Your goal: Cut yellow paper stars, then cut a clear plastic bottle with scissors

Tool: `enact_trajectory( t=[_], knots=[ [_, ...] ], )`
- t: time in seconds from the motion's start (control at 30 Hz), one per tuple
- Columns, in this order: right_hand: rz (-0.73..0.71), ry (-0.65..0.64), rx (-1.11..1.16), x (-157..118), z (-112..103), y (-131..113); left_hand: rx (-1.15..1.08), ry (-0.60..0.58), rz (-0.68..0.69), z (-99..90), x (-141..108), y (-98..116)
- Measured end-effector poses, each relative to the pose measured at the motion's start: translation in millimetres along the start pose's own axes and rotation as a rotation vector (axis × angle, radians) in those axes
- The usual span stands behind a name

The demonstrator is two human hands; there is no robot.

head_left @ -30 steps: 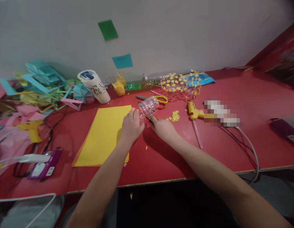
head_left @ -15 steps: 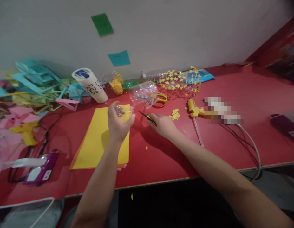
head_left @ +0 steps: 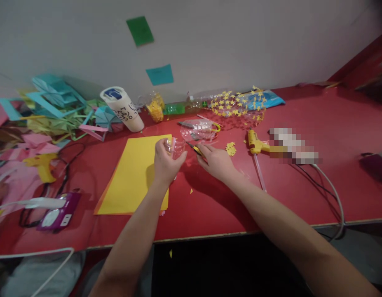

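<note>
My left hand point(head_left: 168, 161) is wrapped round a clear plastic piece point(head_left: 177, 148), over the right edge of a stack of yellow paper point(head_left: 132, 177). In my right hand point(head_left: 214, 161) is a slim black and yellow cutter point(head_left: 195, 149), its dark tip pointing left toward the plastic. Just behind both hands lies a clear cut bottle point(head_left: 195, 130) with yellow-handled scissors point(head_left: 216, 127) beside it. A small pile of yellow paper stars point(head_left: 230, 149) sits to the right of my right hand.
A yellow glue gun point(head_left: 255, 143) lies at right, another point(head_left: 44, 166) at left near a purple power box point(head_left: 59, 212). Folded papers point(head_left: 57, 103), a white cup point(head_left: 124, 109), a green bottle point(head_left: 175, 109) and star-covered plastic point(head_left: 230, 103) line the back.
My left hand and the clear plastic have moved right, nearer the cutter tip. The cut bottle behind has rolled or settled flatter on the table. The view has shifted slightly.
</note>
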State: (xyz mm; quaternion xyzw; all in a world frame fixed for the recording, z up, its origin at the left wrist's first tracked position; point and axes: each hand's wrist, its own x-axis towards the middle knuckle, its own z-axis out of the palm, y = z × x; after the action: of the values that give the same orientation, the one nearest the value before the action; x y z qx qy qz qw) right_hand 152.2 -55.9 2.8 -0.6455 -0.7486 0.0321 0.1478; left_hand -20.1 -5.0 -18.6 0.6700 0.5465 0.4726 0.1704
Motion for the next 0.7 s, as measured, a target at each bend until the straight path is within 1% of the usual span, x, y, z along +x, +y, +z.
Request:
enact_trajectory(
  t=[0.1,0.17,0.23,0.33,0.4,0.47,0.5,0.57,0.63,0.7],
  knots=[
    [0.007,-0.018,-0.024,2.0,2.1,-1.1,-0.116,-0.040,-0.132,-2.5,0.6,7.8],
    [0.001,-0.008,-0.020,3.7,3.4,-1.2,-0.255,-0.087,-0.221,-4.2,2.8,9.7],
    [-0.005,0.004,-0.012,6.0,4.3,-1.0,-0.404,-0.113,-0.274,-5.9,5.2,10.1],
    [-0.010,0.019,-0.015,10.4,3.3,1.3,-0.533,-0.096,-0.281,-11.0,7.7,11.1],
    [0.048,-0.006,-0.029,13.2,0.7,4.7,-0.594,-0.079,-0.219,-16.4,9.0,12.7],
    [0.150,-0.049,-0.031,14.7,-2.0,7.7,-0.657,-0.058,-0.122,-20.8,10.6,13.6],
    [0.169,-0.033,-0.010,14.7,-2.8,8.1,-0.677,-0.039,-0.094,-21.7,11.5,13.4],
    [0.151,0.044,0.060,13.6,-2.1,6.3,-0.705,-0.050,-0.127,-20.2,13.7,10.6],
    [0.108,0.044,0.153,11.9,1.3,2.7,-0.743,-0.080,-0.202,-15.5,15.8,4.9],
    [0.117,0.019,0.260,10.7,5.0,1.3,-0.774,-0.094,-0.266,-10.3,17.6,-2.8]
  ],
)
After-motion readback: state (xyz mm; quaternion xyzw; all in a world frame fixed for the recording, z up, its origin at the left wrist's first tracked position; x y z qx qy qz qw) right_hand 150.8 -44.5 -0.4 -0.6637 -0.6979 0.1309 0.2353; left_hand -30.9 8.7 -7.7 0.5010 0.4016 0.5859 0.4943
